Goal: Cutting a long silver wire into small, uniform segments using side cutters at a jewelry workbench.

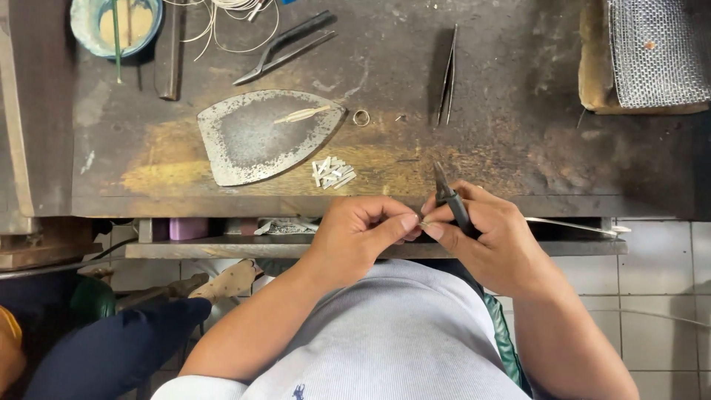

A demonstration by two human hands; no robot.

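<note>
Dark, scarred wood makes up our workbench (481,96), and we sit pulled in close to its front edge. Our right hand (492,237) is closed around small dark pliers (452,200), whose handles run back into the palm while the tip points up and away from us, toward the bench. Our left hand (359,237) is pinched shut, thumb against forefinger, on a tiny pale metal piece (424,222) that sits right between the two hands, just beside the pliers' jaws. The piece is too small for us to tell its shape or which way it lies. Both hands touch it or nearly so; neither is clearly nearer.

Beyond the hands, near the bench edge, lies a small heap of short silver strips (333,172). Just behind it rests an iron-shaped metal plate (252,141) with a slim pale spindle (302,114) on it, and a little ring (361,117) beside its point. Further back lie tweezers (449,74), long-nosed pliers (285,46), coiled wire (229,11) and a light blue bowl (115,26). A wire mesh pad (655,52) sits at the far right. Below the bench we see pale floor tiles (659,296).
</note>
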